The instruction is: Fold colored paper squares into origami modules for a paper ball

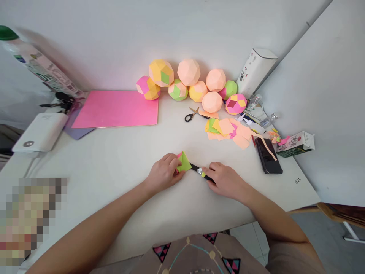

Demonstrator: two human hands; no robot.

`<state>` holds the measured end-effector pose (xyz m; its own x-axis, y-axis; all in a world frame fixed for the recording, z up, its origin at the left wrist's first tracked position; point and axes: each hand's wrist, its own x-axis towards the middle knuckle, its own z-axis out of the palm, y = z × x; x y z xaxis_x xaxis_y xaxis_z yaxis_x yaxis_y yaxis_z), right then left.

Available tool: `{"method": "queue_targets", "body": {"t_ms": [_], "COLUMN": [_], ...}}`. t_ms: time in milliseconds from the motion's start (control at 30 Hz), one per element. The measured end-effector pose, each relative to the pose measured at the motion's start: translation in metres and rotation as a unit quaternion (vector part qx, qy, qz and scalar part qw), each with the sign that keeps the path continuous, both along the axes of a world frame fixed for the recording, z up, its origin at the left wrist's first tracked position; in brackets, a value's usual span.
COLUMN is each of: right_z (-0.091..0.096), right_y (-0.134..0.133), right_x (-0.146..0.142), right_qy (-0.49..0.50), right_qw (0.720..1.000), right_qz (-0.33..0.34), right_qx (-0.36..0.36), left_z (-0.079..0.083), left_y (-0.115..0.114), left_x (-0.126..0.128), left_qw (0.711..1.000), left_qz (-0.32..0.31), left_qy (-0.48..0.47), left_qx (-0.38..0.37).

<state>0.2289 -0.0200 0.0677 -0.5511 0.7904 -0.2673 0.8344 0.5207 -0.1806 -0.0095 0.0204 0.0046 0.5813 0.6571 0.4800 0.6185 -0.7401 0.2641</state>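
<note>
My left hand (164,172) pinches a small folded paper piece (183,163), green with a pink edge, against the white table (119,160). My right hand (224,179) is closed round a dark slim tool (199,170) with a light green tip, possibly a glue stick or knife; its end points at the folded piece. Both hands rest on the table near its front middle.
Several paper polyhedron balls (188,72) stand at the back wall. Loose coloured paper squares (228,129), scissors (191,114), a black phone (267,155) and a small carton (296,143) lie right. A pink sheet (116,109) and white device (40,131) lie left.
</note>
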Motion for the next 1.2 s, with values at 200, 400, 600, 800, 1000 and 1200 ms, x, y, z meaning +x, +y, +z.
{"method": "queue_targets", "body": {"t_ms": [200,400,600,800,1000,1200], "right_z": [-0.001,-0.003,-0.004,-0.007,-0.008,-0.011], "right_y": [0.002,0.006,0.009,0.012,0.014,0.015], "right_x": [-0.001,-0.003,-0.004,-0.006,-0.008,-0.01], "right_qy": [0.006,0.011,0.013,0.022,0.022,0.026], "right_qw": [1.0,1.0,1.0,0.999,0.999,0.998], "right_qz": [-0.004,-0.01,-0.023,-0.027,-0.03,-0.039], "right_qx": [0.002,0.01,0.009,0.021,0.024,0.034], "left_z": [-0.001,-0.001,-0.001,0.0,-0.001,-0.001], "left_y": [0.0,0.0,0.0,0.0,0.0,0.0], "left_x": [0.0,0.0,0.0,0.0,-0.001,0.001], "left_qw": [1.0,1.0,1.0,1.0,1.0,1.0], "left_qz": [0.007,0.007,0.003,0.007,0.011,0.011], "left_qy": [-0.003,0.002,0.003,0.0,0.005,0.009], "left_qx": [0.0,0.005,0.001,-0.001,-0.011,-0.011]}}
